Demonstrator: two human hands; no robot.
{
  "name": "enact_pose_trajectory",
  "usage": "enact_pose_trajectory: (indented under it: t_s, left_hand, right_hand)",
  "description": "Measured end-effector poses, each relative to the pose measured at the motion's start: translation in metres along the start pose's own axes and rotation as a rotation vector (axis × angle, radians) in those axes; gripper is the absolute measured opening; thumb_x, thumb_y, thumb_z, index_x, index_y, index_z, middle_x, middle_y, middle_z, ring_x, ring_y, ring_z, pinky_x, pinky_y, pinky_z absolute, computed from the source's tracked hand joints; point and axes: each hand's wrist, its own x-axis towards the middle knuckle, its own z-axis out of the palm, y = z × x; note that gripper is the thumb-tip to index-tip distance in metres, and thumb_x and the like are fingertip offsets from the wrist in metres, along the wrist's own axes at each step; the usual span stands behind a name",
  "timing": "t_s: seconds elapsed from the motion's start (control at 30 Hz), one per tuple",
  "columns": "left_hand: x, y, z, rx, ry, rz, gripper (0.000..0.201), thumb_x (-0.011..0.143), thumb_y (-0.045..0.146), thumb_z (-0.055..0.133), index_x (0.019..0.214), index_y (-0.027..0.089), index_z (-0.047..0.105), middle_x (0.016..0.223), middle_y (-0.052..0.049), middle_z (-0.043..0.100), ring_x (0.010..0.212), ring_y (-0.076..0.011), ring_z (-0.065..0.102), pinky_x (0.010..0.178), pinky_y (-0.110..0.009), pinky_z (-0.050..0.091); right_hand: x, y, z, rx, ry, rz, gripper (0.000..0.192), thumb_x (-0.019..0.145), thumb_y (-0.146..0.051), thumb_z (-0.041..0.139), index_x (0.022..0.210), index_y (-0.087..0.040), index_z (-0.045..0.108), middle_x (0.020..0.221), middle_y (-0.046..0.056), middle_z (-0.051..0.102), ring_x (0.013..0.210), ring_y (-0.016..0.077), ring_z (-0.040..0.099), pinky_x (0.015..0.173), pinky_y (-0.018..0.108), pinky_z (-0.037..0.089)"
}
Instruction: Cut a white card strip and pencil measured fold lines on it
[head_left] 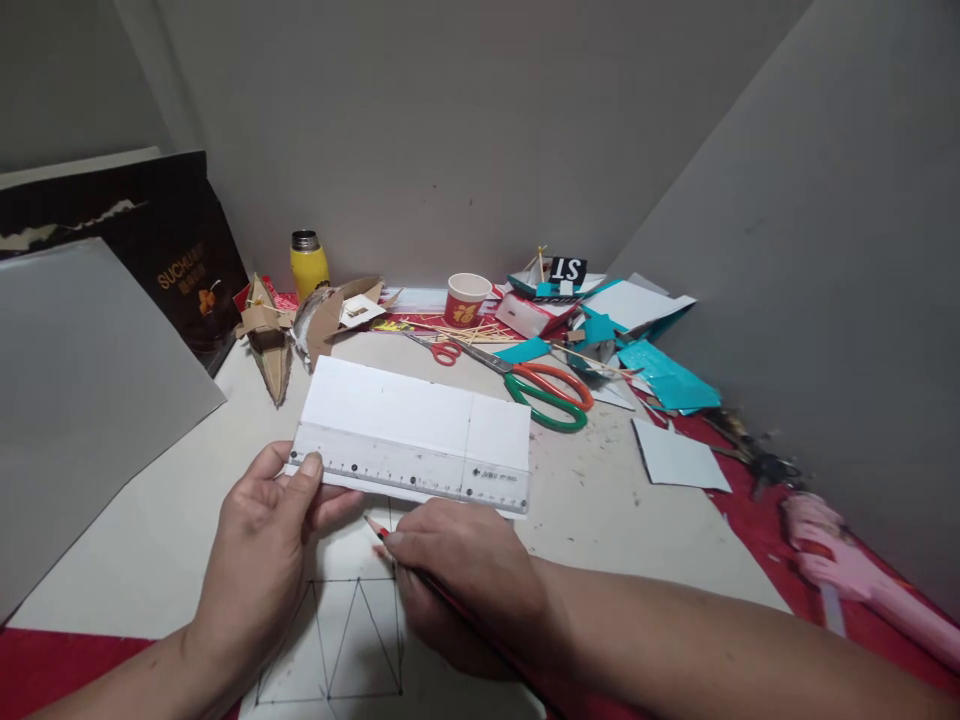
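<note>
Pencil [381, 531] sits gripped in the right hand [465, 570], tip just below the clear ruler [412, 470], which the left hand [262, 540] pinches at its left end over white card [405, 410]. Beyond, scissors [547, 395] and a paper cup [466, 299] lie on the table [600, 500] before grey walls.

Clear ruler [411, 472] in left hand [264, 545], red pencil [380, 530] in right hand [463, 570], over white card [405, 410].

Green-and-orange-handled scissors [551, 393], yellow flask [309, 265], teal paper scraps [667, 380], red pencil [380, 531], clear ruler [411, 474].
</note>
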Motion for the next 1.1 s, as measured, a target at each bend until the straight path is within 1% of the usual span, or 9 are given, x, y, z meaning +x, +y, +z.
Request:
enact_pose_trajectory:
  t_s: [0.07, 0.13, 0.27, 0.43, 0.6, 0.83, 0.9, 1.0, 1.1]
  left_hand:
    - [-0.0005, 0.0006, 0.0005, 0.007, 0.008, -0.004, 0.020, 0.083, 0.030, 0.072, 0.097, 0.020, 0.061, 0.091, -0.003, 0.078, 0.087, -0.0170, 0.074, 0.079, -0.025, 0.060]
    - [-0.0018, 0.0016, 0.0007, 0.009, 0.014, -0.005, 0.023, 0.082, 0.031, 0.073, 0.097, 0.019, 0.061, 0.092, -0.004, 0.078, 0.085, -0.0178, 0.075, 0.079, -0.026, 0.060]
    - [-0.0035, 0.0025, 0.0002, -0.001, 0.011, 0.007, 0.024, 0.081, 0.030, 0.075, 0.097, 0.019, 0.061, 0.094, -0.004, 0.078, 0.086, -0.0185, 0.074, 0.078, -0.027, 0.060]
    - [-0.0044, 0.0019, -0.0004, 0.001, -0.003, 0.031, 0.021, 0.083, 0.030, 0.073, 0.098, 0.019, 0.063, 0.095, -0.004, 0.078, 0.086, -0.0175, 0.074, 0.077, -0.025, 0.061]
    - [-0.0054, 0.0025, 0.0005, -0.016, 0.013, 0.035, 0.020, 0.081, 0.027, 0.074, 0.097, 0.020, 0.064, 0.097, -0.002, 0.078, 0.086, -0.0161, 0.074, 0.076, -0.023, 0.060]
    - [-0.0043, 0.0019, -0.0002, 0.016, 0.005, 0.043, 0.022, 0.082, 0.028, 0.073, 0.100, 0.020, 0.064, 0.099, -0.002, 0.077, 0.088, -0.0164, 0.074, 0.080, -0.023, 0.060]
    - [-0.0041, 0.0017, -0.0001, 0.019, 0.007, 0.043, 0.021, 0.082, 0.027, 0.074, 0.099, 0.020, 0.064, 0.098, -0.002, 0.078, 0.088, -0.0162, 0.074, 0.080, -0.023, 0.060]
    - [-0.0038, 0.0016, 0.0009, 0.009, 0.011, 0.040, 0.018, 0.082, 0.026, 0.073, 0.096, 0.021, 0.064, 0.096, -0.001, 0.078, 0.087, -0.0170, 0.074, 0.079, -0.025, 0.061]
    - [-0.0043, 0.0022, 0.0020, -0.020, 0.009, 0.024, 0.018, 0.081, 0.026, 0.074, 0.095, 0.020, 0.064, 0.095, -0.002, 0.078, 0.088, -0.0180, 0.074, 0.079, -0.027, 0.061]
  right_hand:
    - [0.0027, -0.0013, -0.0029, 0.030, 0.086, -0.056, 0.015, 0.084, -0.012, 0.052, 0.095, -0.019, 0.058, 0.074, 0.000, 0.068, 0.062, 0.0127, 0.060, 0.057, 0.024, 0.047]
    - [0.0052, -0.0029, -0.0061, 0.023, 0.116, -0.093, 0.015, 0.086, -0.013, 0.053, 0.099, -0.018, 0.058, 0.075, 0.001, 0.068, 0.060, 0.0126, 0.058, 0.054, 0.023, 0.045]
    - [0.0057, -0.0046, -0.0080, -0.022, 0.094, -0.077, 0.017, 0.087, -0.013, 0.052, 0.101, -0.019, 0.058, 0.078, 0.002, 0.068, 0.061, 0.0135, 0.058, 0.054, 0.023, 0.046]
    - [0.0028, -0.0034, -0.0056, 0.022, 0.080, -0.109, 0.023, 0.089, -0.012, 0.051, 0.110, -0.020, 0.056, 0.082, 0.003, 0.069, 0.065, 0.0144, 0.061, 0.058, 0.025, 0.049]
    - [0.0040, -0.0049, -0.0060, 0.053, 0.089, -0.116, 0.026, 0.089, -0.010, 0.051, 0.113, -0.019, 0.054, 0.084, 0.004, 0.068, 0.068, 0.0148, 0.062, 0.058, 0.025, 0.050]
    - [0.0069, -0.0067, -0.0082, 0.087, 0.105, -0.154, 0.024, 0.090, -0.011, 0.050, 0.113, -0.015, 0.055, 0.076, 0.004, 0.068, 0.063, 0.0147, 0.062, 0.055, 0.025, 0.050]
    - [0.0062, -0.0067, -0.0084, 0.119, 0.088, -0.164, 0.021, 0.092, -0.013, 0.049, 0.112, -0.017, 0.055, 0.073, 0.002, 0.068, 0.060, 0.0138, 0.061, 0.054, 0.024, 0.050]
    - [0.0044, -0.0073, -0.0064, 0.101, 0.082, -0.093, 0.015, 0.092, -0.015, 0.050, 0.102, -0.022, 0.057, 0.069, -0.001, 0.067, 0.059, 0.0130, 0.062, 0.058, 0.023, 0.052]
    - [0.0046, -0.0090, -0.0039, 0.074, 0.192, 0.029, 0.018, 0.085, -0.010, 0.052, 0.098, -0.021, 0.058, 0.074, 0.000, 0.070, 0.064, 0.0135, 0.066, 0.063, 0.024, 0.055]
